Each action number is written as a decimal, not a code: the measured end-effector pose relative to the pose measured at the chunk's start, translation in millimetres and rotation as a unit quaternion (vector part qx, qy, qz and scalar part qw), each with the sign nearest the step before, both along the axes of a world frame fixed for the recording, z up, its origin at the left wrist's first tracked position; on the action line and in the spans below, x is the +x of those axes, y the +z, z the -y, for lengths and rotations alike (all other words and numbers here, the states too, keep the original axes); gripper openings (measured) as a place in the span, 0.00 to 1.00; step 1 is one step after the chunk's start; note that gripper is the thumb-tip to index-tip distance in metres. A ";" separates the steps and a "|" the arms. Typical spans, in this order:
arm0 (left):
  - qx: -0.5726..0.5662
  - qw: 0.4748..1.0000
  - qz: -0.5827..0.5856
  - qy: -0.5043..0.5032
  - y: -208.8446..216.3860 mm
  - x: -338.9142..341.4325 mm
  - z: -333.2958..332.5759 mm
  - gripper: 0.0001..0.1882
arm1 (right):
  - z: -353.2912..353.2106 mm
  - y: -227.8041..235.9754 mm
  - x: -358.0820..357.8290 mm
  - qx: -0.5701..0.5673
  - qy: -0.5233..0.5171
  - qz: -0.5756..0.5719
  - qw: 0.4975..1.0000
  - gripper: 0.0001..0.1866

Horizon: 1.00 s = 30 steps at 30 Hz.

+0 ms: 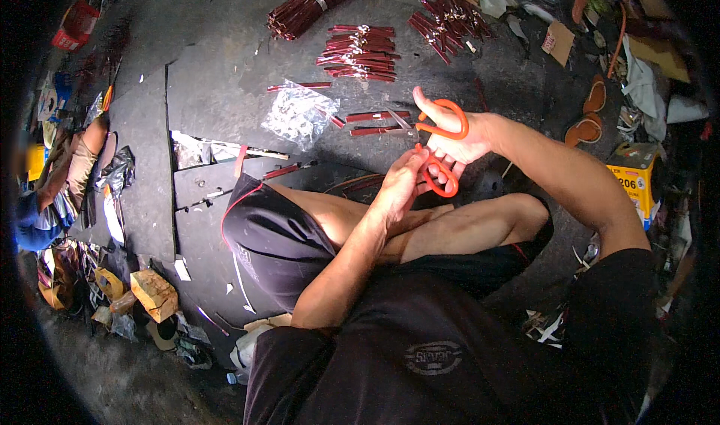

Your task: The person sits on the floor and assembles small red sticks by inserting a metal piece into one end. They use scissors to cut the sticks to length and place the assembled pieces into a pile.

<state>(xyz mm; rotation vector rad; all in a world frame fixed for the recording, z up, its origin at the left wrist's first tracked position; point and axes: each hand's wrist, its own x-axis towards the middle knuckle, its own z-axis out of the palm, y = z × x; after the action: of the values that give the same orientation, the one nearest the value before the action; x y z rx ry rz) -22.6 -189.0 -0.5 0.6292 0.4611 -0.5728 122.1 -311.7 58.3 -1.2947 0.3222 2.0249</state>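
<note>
A pair of scissors point(448, 129) with large orange loop handles is in front of me, its metal blades spread and pointing left. My right hand point(466, 141) holds it, palm turned up, thumb stretched out beside the upper loop and fingers at the lower loop. My left hand point(403, 179) is closed at the lower handle, its fingertips pressed against it near the pivot; whether something small is also pinched there is hidden. Just left of the blades lie short dark red strips point(375, 116) and a clear plastic bag point(300, 116) with small pale pieces inside.
A stack of dark red strips with shiny ends point(360, 54) lies ahead, with a loose pile point(450, 24) to its right and a tied bundle point(315, 6) farther back. A yellow box point(634, 181) and sandals point(586, 129) are at right. Another person's arm point(86, 144) shows at left.
</note>
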 end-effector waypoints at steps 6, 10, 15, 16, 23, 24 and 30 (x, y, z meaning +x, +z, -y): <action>0.000 0.999 -0.053 0.002 -0.5 9.8 -1.1 0.13 | -12.2 -5.1 10.9 -0.053 -0.002 -0.026 0.998 0.68; -0.064 0.996 -0.048 0.028 -14.2 8.2 0.2 0.11 | -17.8 -7.1 10.4 -0.075 -0.025 -0.041 0.996 0.66; -0.056 0.996 -0.061 0.041 -14.7 9.8 -5.3 0.10 | -20.5 -30.2 -0.9 -0.044 -0.005 0.002 0.999 0.63; -0.054 0.996 -0.055 0.035 -18.4 8.0 -3.7 0.11 | -18.3 -33.8 -2.6 -0.030 0.000 -0.004 1.000 0.63; 0.206 0.978 0.035 -0.023 -43.2 -15.6 -15.4 0.15 | 3.1 -8.9 -73.8 -0.018 -0.095 0.150 0.984 0.58; 0.304 0.951 0.045 -0.019 -40.2 -18.0 -20.8 0.17 | 10.0 -3.6 -81.7 -0.015 -0.126 0.161 0.979 0.58; 0.369 0.911 0.029 0.184 -1.2 -9.8 -45.5 0.21 | 35.9 19.0 -105.3 0.074 -0.163 0.139 0.974 0.59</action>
<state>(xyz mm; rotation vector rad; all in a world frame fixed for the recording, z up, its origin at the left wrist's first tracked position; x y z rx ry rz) -32.4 -143.6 -1.7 1.2424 0.7288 0.0050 16.8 -347.5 77.3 -1.3154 0.2297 1.5435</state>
